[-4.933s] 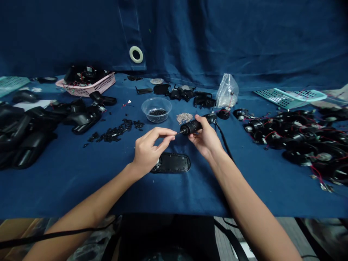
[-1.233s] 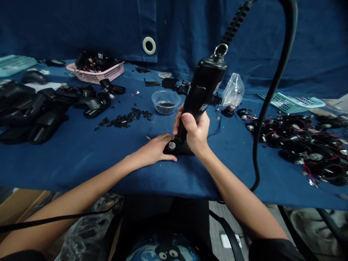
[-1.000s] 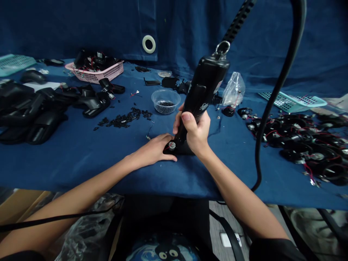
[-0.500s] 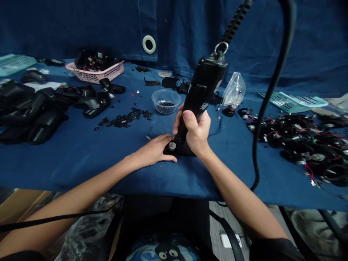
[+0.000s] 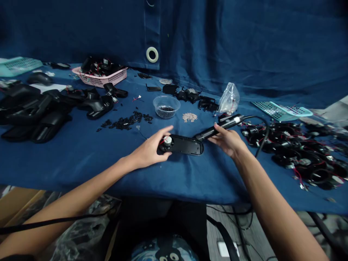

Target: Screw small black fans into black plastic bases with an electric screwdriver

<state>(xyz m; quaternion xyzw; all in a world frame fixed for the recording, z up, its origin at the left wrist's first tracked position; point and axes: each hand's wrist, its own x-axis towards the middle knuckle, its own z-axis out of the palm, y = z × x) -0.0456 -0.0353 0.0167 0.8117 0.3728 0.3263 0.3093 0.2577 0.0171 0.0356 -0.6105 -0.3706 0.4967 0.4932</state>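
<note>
My left hand (image 5: 150, 148) grips the round end of a long black plastic housing (image 5: 186, 145), thumb on the near side and fingers on the far side. A small round motor (image 5: 168, 140) with a red wire sits in that end. My right hand (image 5: 227, 139) holds a black electric screwdriver (image 5: 221, 127) loosely, thumb on its upper side. The tool lies nearly flat, its tip close to the housing's right end. Beyond them are a clear plastic bowl (image 5: 166, 113) with tiny dark pieces and a small pile of screws (image 5: 189, 117).
Small black parts (image 5: 126, 121) are scattered left of the bowl. Black housings (image 5: 40, 112) pile up at the left, near a pink basket (image 5: 115, 77). Wired black parts (image 5: 304, 156) cover the right side, with a teal basket (image 5: 282, 110) behind. A clear bag (image 5: 230, 98) stands at the back.
The screwdriver has gone from upright over the housing to lying low on the right, my right hand moving with it. The housing's flat length and the screw pile now show.
</note>
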